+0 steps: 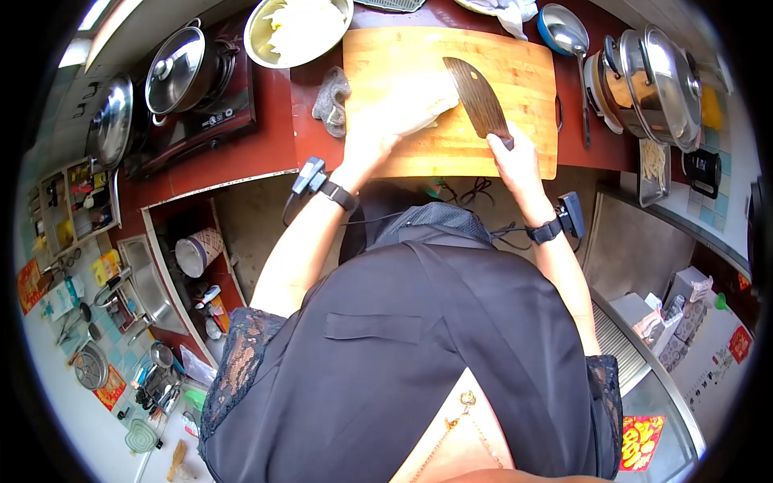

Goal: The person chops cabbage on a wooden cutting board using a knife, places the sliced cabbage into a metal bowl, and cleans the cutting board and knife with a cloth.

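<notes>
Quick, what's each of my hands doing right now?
Left hand: at the pale food on the cutting board; glare hides whether its fingers are closed.
Right hand: closed, holding the dark-bladed knife.

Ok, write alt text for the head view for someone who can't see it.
A right hand holds a dark knife over a wooden cutting board, while the left hand touches a pale piece of food, its fingers blurred by glare. A bowl of pale food stands by the board's far left corner, lidded pots to both sides.

Red counter [278,153] under wooden cutting board [519,101], grey cloth [332,103], bowl [334,40].
</notes>
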{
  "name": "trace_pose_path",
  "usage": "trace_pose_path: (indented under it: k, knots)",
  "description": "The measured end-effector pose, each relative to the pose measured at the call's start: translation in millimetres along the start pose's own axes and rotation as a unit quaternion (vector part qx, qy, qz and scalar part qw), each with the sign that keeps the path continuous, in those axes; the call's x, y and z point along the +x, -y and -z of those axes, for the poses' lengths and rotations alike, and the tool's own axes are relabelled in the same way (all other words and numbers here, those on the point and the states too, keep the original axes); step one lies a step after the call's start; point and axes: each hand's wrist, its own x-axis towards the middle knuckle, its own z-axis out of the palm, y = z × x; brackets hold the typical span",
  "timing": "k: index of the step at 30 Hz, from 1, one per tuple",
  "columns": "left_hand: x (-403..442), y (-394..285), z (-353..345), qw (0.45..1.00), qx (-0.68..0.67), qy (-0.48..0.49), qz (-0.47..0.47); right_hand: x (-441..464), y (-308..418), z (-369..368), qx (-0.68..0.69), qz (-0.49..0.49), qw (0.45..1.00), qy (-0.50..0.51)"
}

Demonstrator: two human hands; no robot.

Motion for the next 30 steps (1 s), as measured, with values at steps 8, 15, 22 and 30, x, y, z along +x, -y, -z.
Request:
trace_pose_path:
  k: [8,15,22,30]
  knots:
    - [-3,-12,-30,0.987,-0.113,-0.110,0.020,-27,27,-36,-0.066,0.083,0.992,0.067]
    - [-21,-2,-53,0.975,-0.105,-0.187,0.055,-30,37,-55,-0.166,0.122,0.975,0.085]
    - [-20,-11,-45,0.978,-0.078,-0.185,0.053,-31,55,-57,-0.268,0.162,0.945,0.091]
    - [-21,-7,-51,0.977,-0.087,-0.183,0.060,-13,63,-56,-0.290,0.142,0.940,0.110]
